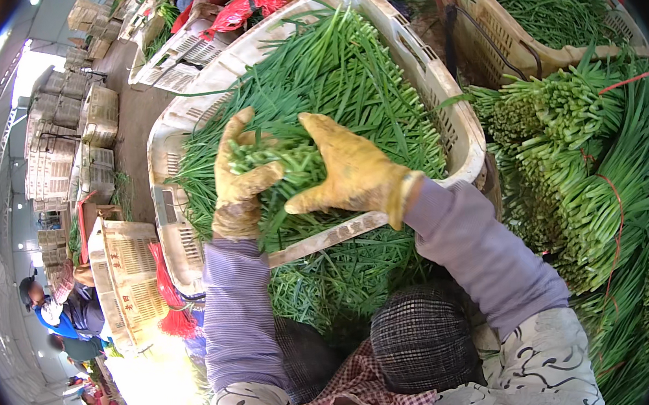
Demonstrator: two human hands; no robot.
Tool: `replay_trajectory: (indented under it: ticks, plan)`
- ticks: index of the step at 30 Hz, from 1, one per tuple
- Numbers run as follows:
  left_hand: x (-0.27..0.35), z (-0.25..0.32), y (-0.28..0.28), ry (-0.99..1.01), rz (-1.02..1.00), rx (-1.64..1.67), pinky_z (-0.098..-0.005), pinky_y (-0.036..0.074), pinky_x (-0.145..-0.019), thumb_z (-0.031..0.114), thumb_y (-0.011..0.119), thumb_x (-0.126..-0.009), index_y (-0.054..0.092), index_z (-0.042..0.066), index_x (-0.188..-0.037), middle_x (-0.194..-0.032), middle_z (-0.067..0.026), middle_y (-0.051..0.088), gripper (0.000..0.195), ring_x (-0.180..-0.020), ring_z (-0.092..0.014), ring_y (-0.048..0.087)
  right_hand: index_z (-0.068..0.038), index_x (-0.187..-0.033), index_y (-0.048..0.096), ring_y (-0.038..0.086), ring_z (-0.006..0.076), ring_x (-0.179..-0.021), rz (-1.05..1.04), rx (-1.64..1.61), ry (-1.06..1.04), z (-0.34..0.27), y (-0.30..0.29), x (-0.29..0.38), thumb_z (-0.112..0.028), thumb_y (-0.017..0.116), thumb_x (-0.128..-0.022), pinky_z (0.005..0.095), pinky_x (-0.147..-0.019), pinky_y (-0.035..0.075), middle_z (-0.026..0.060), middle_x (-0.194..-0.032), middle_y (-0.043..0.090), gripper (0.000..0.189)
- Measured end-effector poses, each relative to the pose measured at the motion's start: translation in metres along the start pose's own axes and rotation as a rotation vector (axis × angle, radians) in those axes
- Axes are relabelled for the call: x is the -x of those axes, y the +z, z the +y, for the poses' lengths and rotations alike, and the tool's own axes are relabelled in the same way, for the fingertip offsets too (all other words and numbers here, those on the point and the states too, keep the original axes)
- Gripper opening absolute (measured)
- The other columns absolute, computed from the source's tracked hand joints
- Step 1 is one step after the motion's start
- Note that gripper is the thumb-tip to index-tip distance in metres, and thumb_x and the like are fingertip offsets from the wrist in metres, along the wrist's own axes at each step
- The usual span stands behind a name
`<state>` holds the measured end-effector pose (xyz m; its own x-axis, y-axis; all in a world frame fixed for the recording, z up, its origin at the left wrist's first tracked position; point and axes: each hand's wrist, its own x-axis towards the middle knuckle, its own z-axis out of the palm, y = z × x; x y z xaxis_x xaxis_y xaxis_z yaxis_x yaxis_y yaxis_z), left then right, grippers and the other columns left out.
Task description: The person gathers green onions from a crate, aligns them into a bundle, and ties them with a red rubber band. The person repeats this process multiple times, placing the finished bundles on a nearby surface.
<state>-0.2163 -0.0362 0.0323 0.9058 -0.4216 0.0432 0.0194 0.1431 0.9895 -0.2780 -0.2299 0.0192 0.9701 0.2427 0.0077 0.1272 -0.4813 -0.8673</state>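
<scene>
Cut green stalks with long flat leaves, probably garlic chives, fill a dirty white plastic crate before me. Over its near part, my left hand in a stained yellow glove curls around a small bunch of chives, the pale cut ends lying between thumb and fingers. On the bunch's right side my right hand, gloved alike, has thumb and fingers spread apart. Whether its palm touches the stalks I cannot tell. Loose greens lie below the crate, in front of my knees.
Tied chive bundles are piled at the right, below another filled crate. Red ties hang by a yellowish crate at left and lie at the top. Stacked crates and several people stand or sit further left.
</scene>
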Motion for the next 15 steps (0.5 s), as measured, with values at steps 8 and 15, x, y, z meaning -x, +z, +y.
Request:
replay_trajectory:
  ticks: [8, 15]
  plan:
    - [-0.004, -0.004, 0.014, 0.116, -0.171, -0.035, -0.0409, 0.023, -0.113, 0.049, 0.079, -0.073, 0.015, 0.006, -0.152, -0.15, -0.0153, 0.029, 0.11, -0.138, -0.03, 0.029, 0.007, -0.146, 0.017, 0.034, 0.0355, -0.136, 0.043, -0.3, -0.28, 0.0, 0.013, -0.035, -0.047, 0.088, -0.056, 0.0349, -0.112, 0.032, 0.0258, -0.148, 0.03, 0.127]
    - [-0.009, -0.017, 0.024, 0.067, 0.09, 0.352, -0.045, 0.029, -0.113, 0.08, 0.055, -0.07, 0.014, 0.007, -0.151, -0.152, -0.0157, 0.027, 0.116, -0.135, -0.031, 0.035, 0.0, -0.128, 0.051, 0.056, 0.0294, -0.115, 0.108, -0.234, -0.162, -0.006, 0.021, -0.05, -0.04, 0.088, -0.059, 0.0356, -0.1, 0.044, 0.0182, -0.125, 0.057, 0.087]
